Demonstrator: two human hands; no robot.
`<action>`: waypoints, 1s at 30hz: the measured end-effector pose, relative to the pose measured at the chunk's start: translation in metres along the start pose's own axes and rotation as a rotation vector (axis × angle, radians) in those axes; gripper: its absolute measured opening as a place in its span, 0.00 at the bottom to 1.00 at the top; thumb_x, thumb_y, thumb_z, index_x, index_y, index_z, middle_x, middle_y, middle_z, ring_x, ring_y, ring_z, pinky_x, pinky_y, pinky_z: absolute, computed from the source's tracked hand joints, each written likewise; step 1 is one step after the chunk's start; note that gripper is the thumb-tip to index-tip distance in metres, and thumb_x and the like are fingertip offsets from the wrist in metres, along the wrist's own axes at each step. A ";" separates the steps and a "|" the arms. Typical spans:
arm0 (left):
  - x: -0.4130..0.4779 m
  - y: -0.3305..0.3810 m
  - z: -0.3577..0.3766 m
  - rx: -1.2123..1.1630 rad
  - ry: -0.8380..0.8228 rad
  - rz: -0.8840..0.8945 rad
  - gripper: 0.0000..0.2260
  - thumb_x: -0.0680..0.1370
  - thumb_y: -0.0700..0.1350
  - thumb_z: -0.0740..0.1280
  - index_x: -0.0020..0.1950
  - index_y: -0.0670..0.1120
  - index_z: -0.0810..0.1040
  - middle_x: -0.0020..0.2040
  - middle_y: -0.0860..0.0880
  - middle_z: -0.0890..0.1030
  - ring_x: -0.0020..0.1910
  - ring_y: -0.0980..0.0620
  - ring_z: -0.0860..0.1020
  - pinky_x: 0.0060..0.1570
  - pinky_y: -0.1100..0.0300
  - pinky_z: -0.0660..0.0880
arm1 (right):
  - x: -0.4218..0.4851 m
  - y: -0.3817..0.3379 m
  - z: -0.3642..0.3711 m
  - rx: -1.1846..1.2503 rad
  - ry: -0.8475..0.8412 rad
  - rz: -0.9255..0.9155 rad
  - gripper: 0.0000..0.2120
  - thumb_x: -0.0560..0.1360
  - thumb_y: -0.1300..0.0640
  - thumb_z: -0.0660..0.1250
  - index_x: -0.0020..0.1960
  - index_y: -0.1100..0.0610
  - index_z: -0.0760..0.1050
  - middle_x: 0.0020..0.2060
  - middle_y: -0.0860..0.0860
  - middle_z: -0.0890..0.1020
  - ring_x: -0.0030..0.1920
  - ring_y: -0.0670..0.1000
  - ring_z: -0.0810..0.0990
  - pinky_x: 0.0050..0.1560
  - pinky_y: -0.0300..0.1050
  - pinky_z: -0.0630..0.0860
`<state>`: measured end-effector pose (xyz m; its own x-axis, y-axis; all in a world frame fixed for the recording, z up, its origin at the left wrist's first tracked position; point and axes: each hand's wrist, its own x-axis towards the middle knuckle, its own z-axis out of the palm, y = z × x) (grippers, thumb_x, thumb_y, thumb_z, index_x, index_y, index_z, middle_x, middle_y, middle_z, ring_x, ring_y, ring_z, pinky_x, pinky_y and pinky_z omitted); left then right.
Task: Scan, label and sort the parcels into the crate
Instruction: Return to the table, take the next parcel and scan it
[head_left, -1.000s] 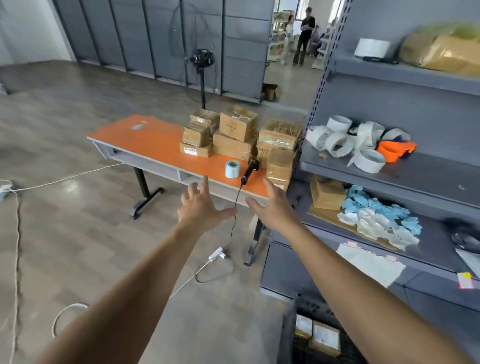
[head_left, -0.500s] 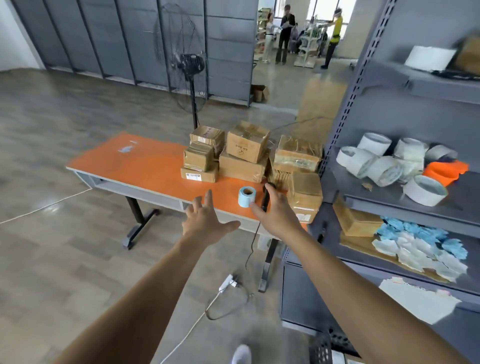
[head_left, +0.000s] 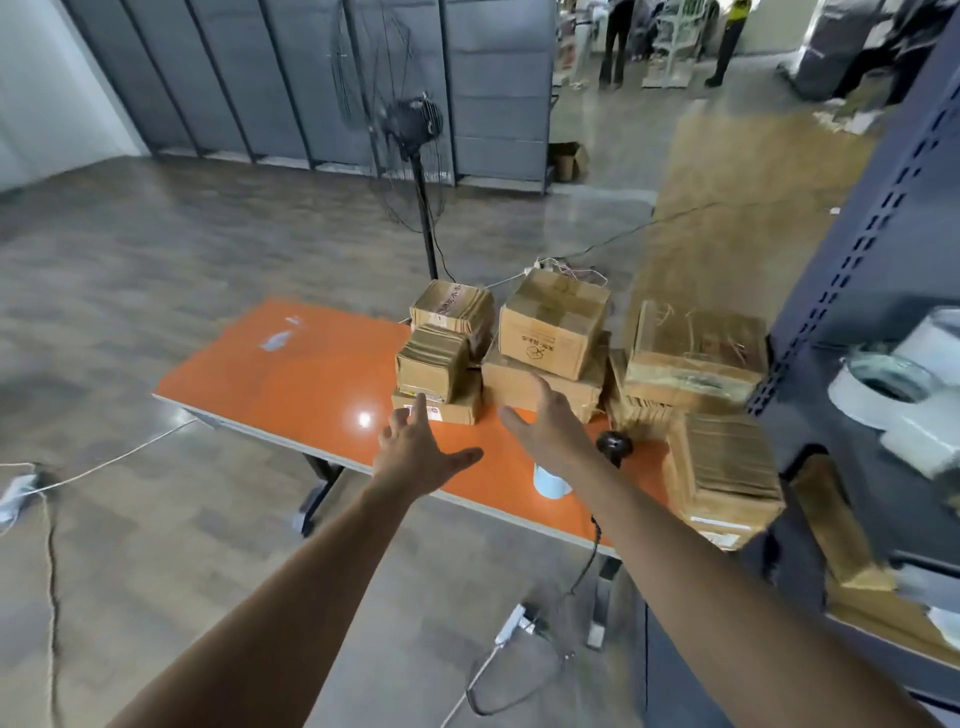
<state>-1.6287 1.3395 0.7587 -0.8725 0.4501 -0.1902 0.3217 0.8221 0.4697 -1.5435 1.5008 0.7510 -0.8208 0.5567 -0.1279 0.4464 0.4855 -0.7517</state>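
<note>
Fingers (head_left: 418, 411) spread, empty: left hand (head_left: 415, 457), right hand (head_left: 550, 431) | orange table (head_left: 291, 374), parcels (head_left: 550, 322) | grey floor (head_left: 130, 270)

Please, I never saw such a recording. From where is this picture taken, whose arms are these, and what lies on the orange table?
No machine here: a person wears a camera on the head, so the view looks forward and down along their own bare arms. The left hand and right hand reach toward the orange table with fingers spread; neither has a grip on anything. On the table lie stacked cardboard parcels, a black scanner with its cable, and a pale blue label roll. A grey shelf rack stands at the right.
</note>
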 end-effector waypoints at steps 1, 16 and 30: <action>0.012 -0.003 -0.001 -0.009 -0.001 -0.007 0.50 0.69 0.64 0.72 0.80 0.48 0.47 0.75 0.41 0.57 0.73 0.37 0.58 0.69 0.43 0.63 | 0.010 -0.002 0.005 0.004 -0.007 -0.016 0.36 0.79 0.38 0.61 0.80 0.50 0.51 0.73 0.57 0.64 0.67 0.58 0.72 0.60 0.49 0.72; 0.209 -0.070 -0.016 -0.144 -0.078 0.183 0.41 0.73 0.54 0.72 0.79 0.47 0.52 0.71 0.38 0.63 0.70 0.37 0.63 0.69 0.45 0.64 | 0.146 -0.041 0.094 0.081 -0.049 0.229 0.31 0.81 0.40 0.57 0.80 0.49 0.54 0.77 0.52 0.62 0.71 0.56 0.69 0.55 0.43 0.67; 0.290 -0.107 -0.016 -0.112 -0.399 0.416 0.36 0.74 0.48 0.71 0.77 0.50 0.56 0.64 0.43 0.70 0.65 0.42 0.69 0.61 0.51 0.71 | 0.201 -0.069 0.154 0.062 0.153 0.420 0.28 0.79 0.50 0.65 0.77 0.52 0.62 0.67 0.53 0.76 0.61 0.53 0.77 0.55 0.44 0.75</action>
<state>-1.9222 1.3766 0.6667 -0.4681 0.8414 -0.2702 0.5478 0.5162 0.6583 -1.7938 1.4751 0.6773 -0.5085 0.7925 -0.3367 0.7036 0.1569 -0.6931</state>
